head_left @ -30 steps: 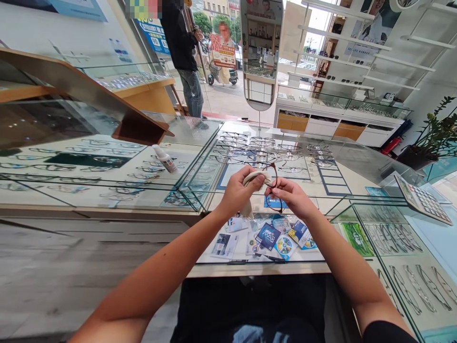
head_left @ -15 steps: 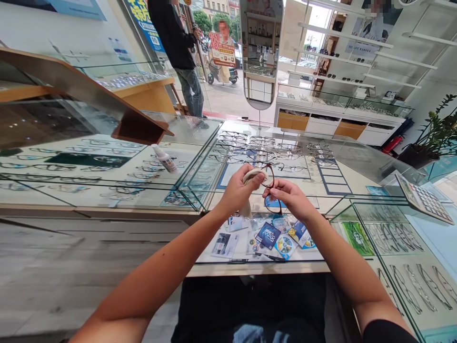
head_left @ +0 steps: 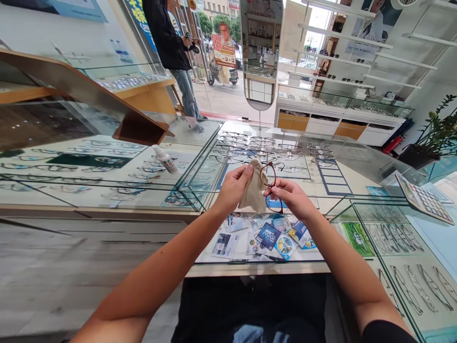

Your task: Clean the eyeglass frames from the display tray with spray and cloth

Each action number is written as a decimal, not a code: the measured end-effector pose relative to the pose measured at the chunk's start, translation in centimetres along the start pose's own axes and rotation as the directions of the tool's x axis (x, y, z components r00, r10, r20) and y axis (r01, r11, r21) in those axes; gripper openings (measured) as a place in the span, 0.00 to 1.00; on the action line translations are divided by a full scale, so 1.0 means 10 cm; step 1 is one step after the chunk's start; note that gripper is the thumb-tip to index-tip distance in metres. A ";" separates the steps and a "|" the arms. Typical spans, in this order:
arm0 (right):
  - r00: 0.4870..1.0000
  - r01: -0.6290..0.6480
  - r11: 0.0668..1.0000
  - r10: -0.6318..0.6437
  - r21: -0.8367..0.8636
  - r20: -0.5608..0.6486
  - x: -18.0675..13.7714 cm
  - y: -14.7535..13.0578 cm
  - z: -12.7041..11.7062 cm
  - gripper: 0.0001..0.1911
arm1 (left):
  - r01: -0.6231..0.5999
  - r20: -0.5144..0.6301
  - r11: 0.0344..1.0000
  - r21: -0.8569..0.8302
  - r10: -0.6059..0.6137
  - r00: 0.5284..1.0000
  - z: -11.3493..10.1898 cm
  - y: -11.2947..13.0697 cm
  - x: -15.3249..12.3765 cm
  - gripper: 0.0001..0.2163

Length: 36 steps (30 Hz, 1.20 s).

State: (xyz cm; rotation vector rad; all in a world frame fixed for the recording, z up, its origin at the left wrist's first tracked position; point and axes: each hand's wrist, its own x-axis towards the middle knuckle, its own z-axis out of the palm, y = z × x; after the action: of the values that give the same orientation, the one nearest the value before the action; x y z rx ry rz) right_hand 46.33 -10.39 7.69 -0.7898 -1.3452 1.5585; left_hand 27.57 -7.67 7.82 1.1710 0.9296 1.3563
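My left hand (head_left: 233, 186) pinches a beige cleaning cloth (head_left: 253, 194) that hangs down loosely beside the lens. My right hand (head_left: 291, 197) grips a pair of dark red-brown framed glasses (head_left: 268, 176) by the frame, held upright over the glass display counter (head_left: 200, 157). Both hands are close together above the counter's near edge, the cloth touching the left side of the glasses.
A small white spray bottle (head_left: 164, 159) stands on the glass to the left. Leaflets and cards (head_left: 268, 235) lie under the glass below my hands. A calculator (head_left: 421, 199) sits at the right. Rows of glasses fill the cases. A person (head_left: 171, 43) stands by the entrance.
The cloth, bunched over the lens before, now hangs open from my left fingers. My hands rose slightly. The person at the entrance has shifted left.
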 end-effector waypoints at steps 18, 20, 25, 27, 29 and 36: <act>0.999 -0.014 0.998 0.016 -0.053 0.028 0.01 -0.01 -0.01 0.23 | 0.120 0.151 0.991 -0.054 -0.111 0.982 -0.04 -0.11 0.03 0.29; 0.999 -0.025 0.998 0.026 -0.057 0.021 0.01 -0.01 0.00 0.23 | 0.109 0.186 0.993 -0.047 -0.099 0.978 -0.03 -0.10 0.02 0.28; 0.999 -0.027 0.997 0.029 -0.071 0.030 0.02 0.00 0.01 0.22 | 0.163 0.249 0.984 -0.068 -0.142 0.958 -0.02 -0.08 -0.01 0.26; 0.999 -0.029 0.997 0.032 -0.065 0.043 0.02 0.01 0.01 0.22 | 0.198 0.284 0.975 -0.098 -0.164 0.945 -0.03 -0.08 -0.01 0.26; 0.998 -0.033 0.998 0.035 -0.056 0.043 0.02 0.02 0.01 0.23 | 0.214 0.310 0.968 -0.127 -0.166 0.936 -0.03 -0.09 0.01 0.26; 0.999 -0.042 0.998 0.043 -0.042 0.011 0.02 0.03 0.02 0.22 | 0.232 0.361 0.956 -0.177 -0.156 0.919 -0.05 -0.07 0.03 0.25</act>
State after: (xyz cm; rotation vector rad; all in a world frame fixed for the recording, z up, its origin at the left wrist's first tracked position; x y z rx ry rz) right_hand 45.99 -10.27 7.44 -0.8412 -1.3814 1.5750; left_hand 27.27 -7.23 7.13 1.0713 0.6108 1.0207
